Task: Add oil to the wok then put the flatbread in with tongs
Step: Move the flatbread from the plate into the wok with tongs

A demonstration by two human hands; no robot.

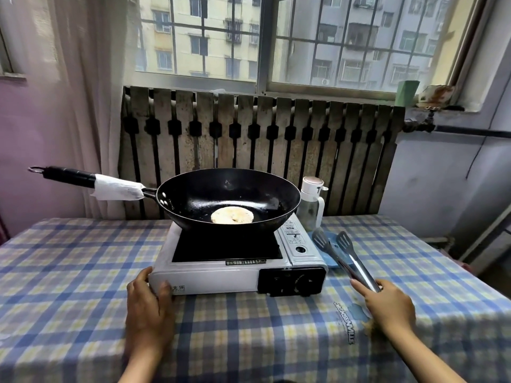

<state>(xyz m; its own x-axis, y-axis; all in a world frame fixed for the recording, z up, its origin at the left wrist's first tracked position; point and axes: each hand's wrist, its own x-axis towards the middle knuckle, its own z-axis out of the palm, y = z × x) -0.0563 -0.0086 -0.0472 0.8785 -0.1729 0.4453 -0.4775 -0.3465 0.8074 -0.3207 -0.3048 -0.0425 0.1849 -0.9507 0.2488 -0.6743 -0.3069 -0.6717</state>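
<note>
A black wok (193, 194) sits on a white portable gas stove (210, 277) in the middle of the table. A round pale flatbread (232, 215) lies flat at the wok's bottom. The wok's long handle (83, 179), partly wrapped in white paper, points left. A clear oil bottle (311, 203) with a white cap stands right of the wok. Metal tongs (345, 258) lie to the right of the stove with their tips over a blue plate (336, 248). My right hand (387, 305) holds the tongs' rear end. My left hand (149, 305) grips the stove's front left corner.
A blue and yellow checked cloth (83, 286) covers the table. An old radiator (262, 150) stands close behind the wok under a barred window. A curtain (83, 78) hangs at the back left. The stove's black control knob (301, 281) faces me.
</note>
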